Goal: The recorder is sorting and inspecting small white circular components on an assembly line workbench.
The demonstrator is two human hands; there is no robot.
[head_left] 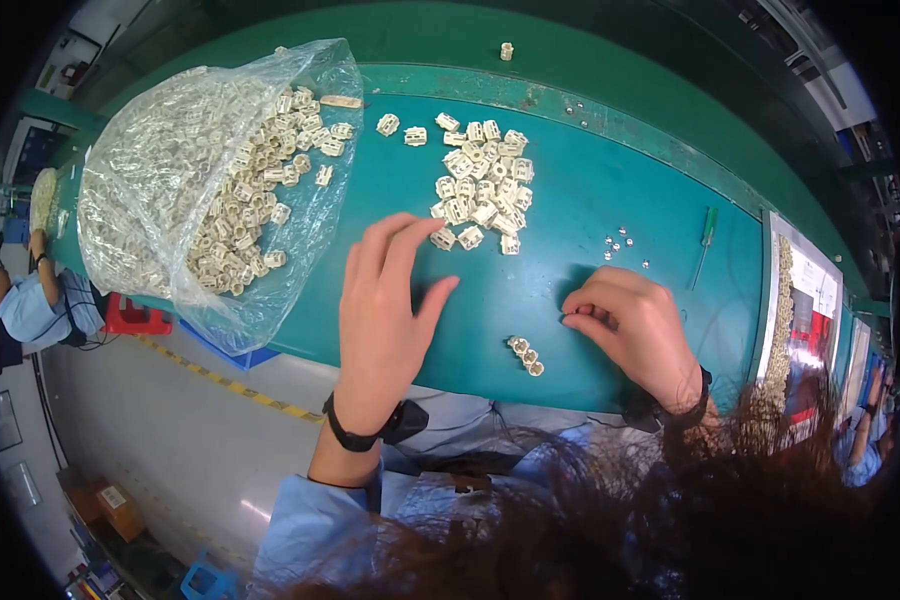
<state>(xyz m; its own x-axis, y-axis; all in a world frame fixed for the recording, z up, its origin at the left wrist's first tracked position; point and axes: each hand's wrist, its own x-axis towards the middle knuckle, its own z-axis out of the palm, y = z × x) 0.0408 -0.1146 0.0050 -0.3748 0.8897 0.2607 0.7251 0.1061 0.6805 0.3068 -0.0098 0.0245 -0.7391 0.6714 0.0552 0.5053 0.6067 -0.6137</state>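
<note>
Head view shows our left hand (pixel 380 310) spread and empty beside parts (pixel 485 190) toward the bench's (pixel 610 170) far edge, a row (pixel 526 356) near its front edge, our right hand (pixel 632 318) curled, contents we cannot tell

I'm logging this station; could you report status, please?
Left hand open at cream parts pile. Right hand curled, contents unclear. Short parts row between hands. Screwdriver apart from both.

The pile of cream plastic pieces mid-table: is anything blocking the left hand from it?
Nothing visible is. The left hand has a fingertip right at the near left edge of the pile of cream plastic pieces; whether it touches one, I can't tell. The clear bag lies off to the left.
</note>
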